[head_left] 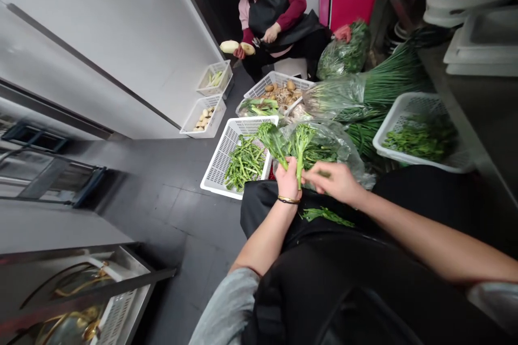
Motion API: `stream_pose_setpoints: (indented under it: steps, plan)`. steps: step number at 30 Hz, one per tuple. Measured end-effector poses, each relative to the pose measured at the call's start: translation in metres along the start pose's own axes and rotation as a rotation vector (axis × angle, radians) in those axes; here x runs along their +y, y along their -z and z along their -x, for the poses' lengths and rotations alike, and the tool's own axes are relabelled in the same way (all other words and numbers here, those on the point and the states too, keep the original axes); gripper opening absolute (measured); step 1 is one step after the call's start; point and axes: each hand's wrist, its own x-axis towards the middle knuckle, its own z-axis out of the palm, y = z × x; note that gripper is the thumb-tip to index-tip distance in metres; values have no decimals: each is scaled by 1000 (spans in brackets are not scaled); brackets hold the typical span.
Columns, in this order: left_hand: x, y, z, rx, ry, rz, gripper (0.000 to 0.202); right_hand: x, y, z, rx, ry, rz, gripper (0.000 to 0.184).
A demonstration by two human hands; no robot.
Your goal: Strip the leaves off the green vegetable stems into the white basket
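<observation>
My left hand (288,179) is closed around the stems of broccolini (301,143), holding the heads upright above my lap. One head leans left and another stands straighter beside it. Close by on the right, my right hand (334,180) has its fingers curled together near the lower end of a stem. Whatever it pinches, if anything, is hidden. Trimmed green leaves (326,216) lie on my black apron (340,275). Just beyond my hands is a clear plastic bag (343,143) with more greens inside.
Ahead-left, a white basket (220,159) holds cut green stems. Farther off, a person (279,11) sits with a pale peeled vegetable (230,47). Baskets of potatoes (290,85) and pale chunks (203,117) stand there. Bundled green stalks (394,78) and another white basket (404,102) lie right.
</observation>
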Motion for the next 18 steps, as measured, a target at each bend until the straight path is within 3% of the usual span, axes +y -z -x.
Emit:
stream_pose_setpoints:
  steps: [3, 6, 8, 10, 13, 16, 18]
  plan:
    - [3, 1, 3, 25, -45, -63, 46, -4, 8, 4, -143, 39, 123, 30]
    - [1, 3, 9, 3, -82, -131, 46, -1, 23, -22, -16, -94, 12, 33]
    - [-3, 3, 13, -30, -82, -161, 46, 3, 29, -40, 29, -95, -22, 36]
    - [-6, 1, 15, -37, -74, -144, 47, 4, 27, -49, 98, -28, 99, 36]
    - [-7, -1, 15, -12, -23, -60, 49, 4, 13, -37, 265, 230, 452, 34]
    - [-3, 0, 12, -34, 32, 54, 48, 4, 4, -13, 150, 472, 545, 28]
    - [2, 3, 11, -109, 93, 146, 42, 5, 6, -4, 31, 396, 386, 25]
